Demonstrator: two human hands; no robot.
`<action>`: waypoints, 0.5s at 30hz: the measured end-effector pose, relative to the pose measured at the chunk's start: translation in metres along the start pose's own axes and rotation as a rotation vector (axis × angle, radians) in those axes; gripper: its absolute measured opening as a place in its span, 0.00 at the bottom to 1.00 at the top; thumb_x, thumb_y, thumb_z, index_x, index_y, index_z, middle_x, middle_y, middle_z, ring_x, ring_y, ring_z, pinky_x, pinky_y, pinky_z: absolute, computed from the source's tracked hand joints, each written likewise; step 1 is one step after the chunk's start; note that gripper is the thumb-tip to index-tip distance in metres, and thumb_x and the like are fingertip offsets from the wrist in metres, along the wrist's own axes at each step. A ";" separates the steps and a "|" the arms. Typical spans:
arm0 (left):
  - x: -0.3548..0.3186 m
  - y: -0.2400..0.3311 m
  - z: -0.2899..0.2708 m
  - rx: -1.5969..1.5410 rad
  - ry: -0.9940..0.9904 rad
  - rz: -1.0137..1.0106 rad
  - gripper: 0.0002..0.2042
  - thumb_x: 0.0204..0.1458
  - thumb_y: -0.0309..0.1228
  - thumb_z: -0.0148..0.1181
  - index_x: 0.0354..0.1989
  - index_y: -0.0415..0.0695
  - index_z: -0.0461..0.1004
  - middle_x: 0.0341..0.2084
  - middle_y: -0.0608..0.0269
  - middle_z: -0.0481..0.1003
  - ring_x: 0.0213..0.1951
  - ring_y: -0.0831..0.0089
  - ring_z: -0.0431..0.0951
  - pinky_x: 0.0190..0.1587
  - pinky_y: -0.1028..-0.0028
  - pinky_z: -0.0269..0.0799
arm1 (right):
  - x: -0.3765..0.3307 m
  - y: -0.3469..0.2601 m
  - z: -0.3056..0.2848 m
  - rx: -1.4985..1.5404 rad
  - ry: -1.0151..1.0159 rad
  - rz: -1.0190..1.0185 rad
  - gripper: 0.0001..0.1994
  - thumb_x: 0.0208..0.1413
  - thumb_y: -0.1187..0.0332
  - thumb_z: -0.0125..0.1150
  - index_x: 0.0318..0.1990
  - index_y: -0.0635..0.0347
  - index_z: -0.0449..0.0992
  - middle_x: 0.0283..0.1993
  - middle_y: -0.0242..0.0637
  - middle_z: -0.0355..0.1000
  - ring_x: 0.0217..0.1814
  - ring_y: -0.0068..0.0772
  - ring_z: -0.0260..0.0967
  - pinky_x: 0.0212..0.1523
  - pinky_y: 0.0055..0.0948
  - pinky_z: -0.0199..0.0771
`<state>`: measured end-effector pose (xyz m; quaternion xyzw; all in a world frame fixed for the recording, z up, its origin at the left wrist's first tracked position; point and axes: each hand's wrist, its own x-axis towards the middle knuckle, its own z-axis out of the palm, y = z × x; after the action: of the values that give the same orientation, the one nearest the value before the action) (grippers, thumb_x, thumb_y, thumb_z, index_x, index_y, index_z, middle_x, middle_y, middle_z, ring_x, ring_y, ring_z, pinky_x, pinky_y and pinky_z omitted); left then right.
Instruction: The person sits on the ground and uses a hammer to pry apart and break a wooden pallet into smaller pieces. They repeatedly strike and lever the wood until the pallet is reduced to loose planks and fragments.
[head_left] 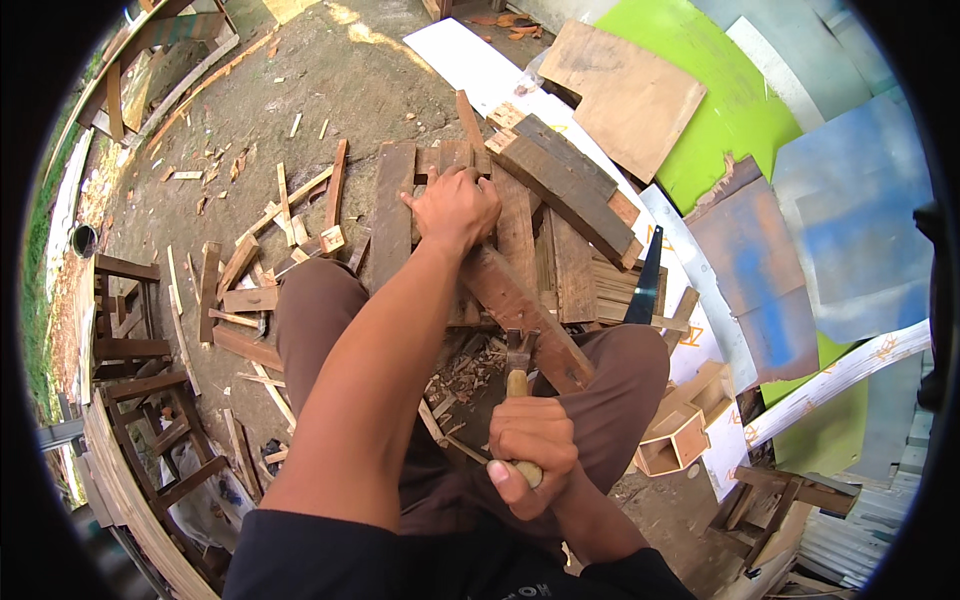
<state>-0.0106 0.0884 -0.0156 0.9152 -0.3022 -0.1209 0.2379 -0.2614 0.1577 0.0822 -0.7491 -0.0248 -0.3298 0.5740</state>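
The left hand [456,208] lies palm down, fingers curled over the upper end of a long reddish plank [520,305], pressing it onto a pile of boards [560,240]. The plank slants from under that hand down toward the right knee [625,365], resting across the pile.

The right hand [530,445] is closed in a fist round the pale wooden handle of a hammer [516,375]. The hammer stands nearly upright in front of the hand, its dark metal head up against the lower edge of the plank; whether head and wood actually touch is hard to tell, since the spot is in shadow.

Wood chips [465,370] lie on the ground between the knees, just left of the hammer. A dark saw blade [645,285] pokes up at the right edge of the pile, near the plank's lower end. A small open wooden box [685,430] sits just right of the right knee.

Left of the left knee, short slats [250,290] are scattered over the dirt. Past them, at the far left, stands a dark wooden frame [135,350]. Behind the pile a brown plywood sheet [625,95] lies on a green panel [720,110].
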 end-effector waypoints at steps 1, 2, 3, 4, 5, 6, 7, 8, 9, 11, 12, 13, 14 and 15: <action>0.001 0.000 0.000 0.014 0.016 0.005 0.23 0.60 0.44 0.49 0.52 0.43 0.82 0.62 0.53 0.76 0.72 0.44 0.64 0.69 0.21 0.44 | -0.002 0.000 0.001 -0.007 0.028 0.014 0.11 0.40 0.70 0.61 0.18 0.59 0.62 0.17 0.37 0.59 0.16 0.40 0.58 0.20 0.36 0.56; -0.001 0.000 0.001 -0.004 0.007 -0.002 0.23 0.60 0.44 0.49 0.51 0.42 0.82 0.61 0.52 0.76 0.72 0.44 0.64 0.69 0.21 0.44 | -0.005 -0.001 0.002 -0.012 0.018 0.012 0.11 0.40 0.70 0.60 0.18 0.59 0.62 0.17 0.37 0.59 0.16 0.40 0.58 0.20 0.36 0.56; 0.000 0.001 0.000 -0.005 0.018 -0.003 0.23 0.59 0.44 0.49 0.50 0.42 0.83 0.61 0.50 0.77 0.71 0.44 0.65 0.70 0.21 0.44 | -0.006 0.000 0.002 -0.018 0.007 -0.006 0.11 0.40 0.70 0.60 0.18 0.59 0.62 0.17 0.37 0.59 0.16 0.40 0.58 0.20 0.36 0.56; 0.000 0.000 0.000 0.000 0.029 -0.008 0.23 0.59 0.44 0.49 0.49 0.41 0.83 0.60 0.48 0.77 0.71 0.44 0.65 0.70 0.22 0.44 | -0.007 0.001 0.003 -0.020 0.003 0.002 0.11 0.40 0.70 0.60 0.18 0.59 0.63 0.17 0.37 0.59 0.16 0.40 0.58 0.20 0.36 0.57; 0.001 0.000 -0.001 -0.003 0.005 -0.016 0.23 0.58 0.44 0.49 0.48 0.41 0.83 0.59 0.47 0.78 0.71 0.43 0.66 0.70 0.22 0.44 | -0.009 0.002 0.004 -0.029 -0.002 -0.022 0.11 0.39 0.70 0.60 0.17 0.59 0.63 0.17 0.37 0.60 0.16 0.40 0.59 0.21 0.36 0.57; 0.002 -0.001 -0.002 -0.007 -0.012 -0.027 0.23 0.58 0.44 0.49 0.47 0.40 0.83 0.58 0.46 0.78 0.71 0.43 0.66 0.70 0.22 0.44 | -0.009 0.002 0.005 -0.022 0.007 -0.041 0.11 0.39 0.70 0.60 0.17 0.59 0.63 0.17 0.37 0.60 0.16 0.40 0.59 0.20 0.36 0.57; 0.003 -0.002 -0.002 -0.011 -0.015 -0.038 0.23 0.57 0.44 0.49 0.46 0.40 0.84 0.57 0.45 0.79 0.70 0.43 0.66 0.70 0.22 0.44 | -0.010 0.003 0.005 -0.019 0.012 -0.049 0.11 0.39 0.70 0.60 0.17 0.59 0.63 0.17 0.37 0.60 0.16 0.40 0.58 0.20 0.36 0.57; 0.003 -0.002 -0.003 -0.020 -0.026 -0.039 0.23 0.57 0.44 0.49 0.46 0.39 0.84 0.56 0.45 0.79 0.70 0.43 0.67 0.70 0.22 0.44 | -0.011 0.003 0.005 -0.017 0.018 -0.054 0.11 0.39 0.70 0.61 0.17 0.59 0.63 0.17 0.37 0.60 0.16 0.40 0.58 0.20 0.36 0.57; 0.004 -0.003 -0.003 -0.025 -0.023 -0.040 0.23 0.57 0.44 0.49 0.45 0.39 0.84 0.56 0.44 0.79 0.70 0.42 0.67 0.70 0.22 0.44 | -0.012 0.004 0.005 -0.022 0.011 -0.063 0.11 0.39 0.70 0.61 0.17 0.59 0.63 0.17 0.37 0.60 0.16 0.40 0.58 0.20 0.36 0.56; 0.004 -0.002 -0.004 -0.028 -0.023 -0.041 0.23 0.57 0.44 0.50 0.45 0.38 0.84 0.55 0.43 0.80 0.69 0.42 0.68 0.70 0.22 0.44 | -0.013 0.004 0.005 -0.011 -0.003 -0.065 0.11 0.38 0.70 0.60 0.17 0.59 0.63 0.17 0.37 0.60 0.15 0.39 0.57 0.20 0.36 0.56; 0.004 -0.002 -0.003 -0.025 -0.020 -0.035 0.23 0.57 0.44 0.50 0.45 0.38 0.84 0.55 0.44 0.80 0.69 0.41 0.68 0.70 0.22 0.44 | -0.014 0.003 0.005 -0.017 0.003 -0.065 0.11 0.38 0.70 0.60 0.17 0.59 0.62 0.17 0.37 0.60 0.15 0.39 0.57 0.20 0.36 0.55; 0.004 -0.001 -0.003 -0.013 -0.022 -0.031 0.23 0.57 0.44 0.50 0.45 0.38 0.84 0.55 0.44 0.80 0.68 0.41 0.69 0.70 0.22 0.44 | -0.015 0.003 0.005 -0.014 0.016 -0.067 0.11 0.38 0.70 0.60 0.17 0.59 0.62 0.17 0.37 0.60 0.15 0.39 0.57 0.20 0.36 0.55; 0.004 0.000 -0.003 -0.011 -0.015 -0.027 0.23 0.57 0.44 0.50 0.45 0.39 0.84 0.55 0.44 0.79 0.68 0.41 0.69 0.70 0.22 0.43 | -0.016 0.003 0.006 -0.012 0.030 -0.051 0.11 0.38 0.70 0.60 0.17 0.59 0.62 0.17 0.37 0.60 0.15 0.39 0.56 0.19 0.36 0.55; 0.004 0.000 -0.003 0.001 -0.011 -0.024 0.23 0.56 0.44 0.50 0.46 0.40 0.84 0.56 0.44 0.79 0.68 0.41 0.69 0.70 0.22 0.43 | -0.017 0.003 0.007 -0.017 0.028 -0.079 0.11 0.38 0.70 0.60 0.17 0.59 0.62 0.17 0.37 0.60 0.15 0.39 0.56 0.19 0.36 0.54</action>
<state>-0.0069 0.0868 -0.0132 0.9181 -0.2927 -0.1285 0.2343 -0.2701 0.1685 0.0695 -0.7476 -0.0434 -0.3629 0.5545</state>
